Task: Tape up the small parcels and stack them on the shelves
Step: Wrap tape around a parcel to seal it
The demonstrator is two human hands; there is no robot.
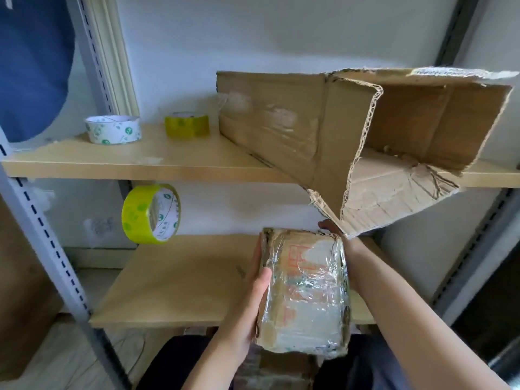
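A small cardboard parcel wrapped in shiny clear tape point(305, 291) is held between both hands above the lower pale wooden shelf point(183, 282). The left hand point(250, 302) grips its left edge, thumb curled on top. The right hand point(337, 237) holds the far right side, its fingers mostly hidden. Red print on the parcel's label is unreadable. Above the fingers, a torn open brown cardboard box point(351, 142) lies on the upper wooden shelf point(140, 159), with a white tape roll with green logos point(113, 129) and a yellow tape roll point(187, 125) further left. Another yellow tape roll point(150, 213) hangs left of the hands. The wall behind is white.

Bare forearms, no sleeves; dark trousers point(174, 361) at the lap.
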